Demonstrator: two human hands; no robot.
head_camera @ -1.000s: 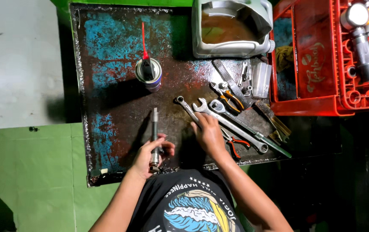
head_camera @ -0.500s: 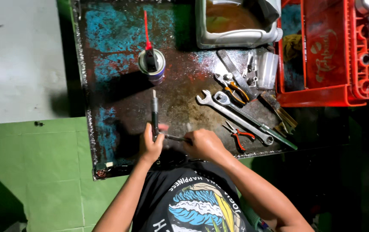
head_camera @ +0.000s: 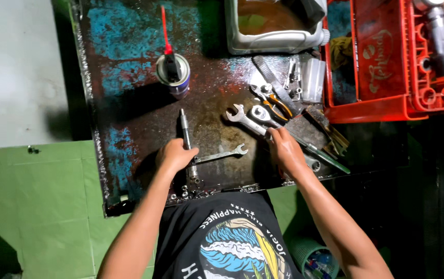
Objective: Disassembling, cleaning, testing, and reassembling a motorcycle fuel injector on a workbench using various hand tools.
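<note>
We look down on a rusted, blue-flecked metal worktable [head_camera: 129, 103] set against green floor tiles. At far left stands a round spray can with a red straw nozzle [head_camera: 172, 72], well apart from the hands. Below it our left hand [head_camera: 175, 155] is wrapped around the lower part of a slim grey steel shaft [head_camera: 184, 126] lying lengthwise on the tabletop, its top end pointing toward the can; the grasp looks firm. Just beside that hand lies a small silver open-end wrench [head_camera: 222, 154], untouched, its jaw end pointing right. A scatter of small nuts and bits [head_camera: 191, 191] sits along the near edge.

Our right hand [head_camera: 284, 147] rests on the handle of a long silver combination wrench [head_camera: 247, 120] at the edge of the tool pile; whether the fingers have closed on it we cannot tell. Orange-handled pliers [head_camera: 273, 101] lie among the other tools there.

In our judgement, steadying the shaft flat against the table and drawing out one wrench without dragging its neighbours would serve best here.

Behind, a cut-open white plastic jug [head_camera: 278, 41] holds murky brown liquid. At right, a red plastic crate [head_camera: 382, 108] carries metal cylindrical parts [head_camera: 439, 46] in its compartments.
</note>
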